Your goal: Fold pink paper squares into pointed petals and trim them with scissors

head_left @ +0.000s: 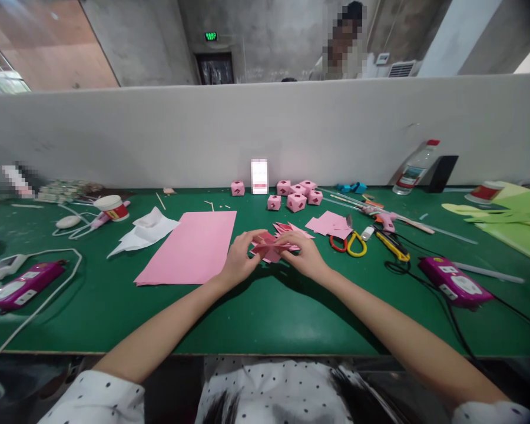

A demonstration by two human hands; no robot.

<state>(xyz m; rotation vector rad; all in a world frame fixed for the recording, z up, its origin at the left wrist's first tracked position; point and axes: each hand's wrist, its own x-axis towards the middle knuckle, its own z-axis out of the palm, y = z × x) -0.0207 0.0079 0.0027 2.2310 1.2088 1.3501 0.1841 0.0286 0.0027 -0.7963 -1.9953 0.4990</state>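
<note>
Both my hands meet over the middle of the green table [265,318], fingers pinched on a folded pink paper piece [270,247]. My left hand [241,256] grips its left side, and my right hand [307,256] grips the right side. Fingers cover part of the piece, so its full shape is hidden. More folded pink paper pieces [287,227] lie just behind it. To the left is a large pink sheet of paper [189,247]. Several small pink paper cubes [297,202] stand at the back, close to a propped-up phone [259,176].
Right of my hands lie small pink paper squares [329,224], scissors [357,244], a yellow cutter knife [393,244], a glue gun [382,218] and a purple power box [454,281] with cords. White crumpled paper [148,229] and a paper cup [112,207] sit left. A grey partition [181,138] runs behind.
</note>
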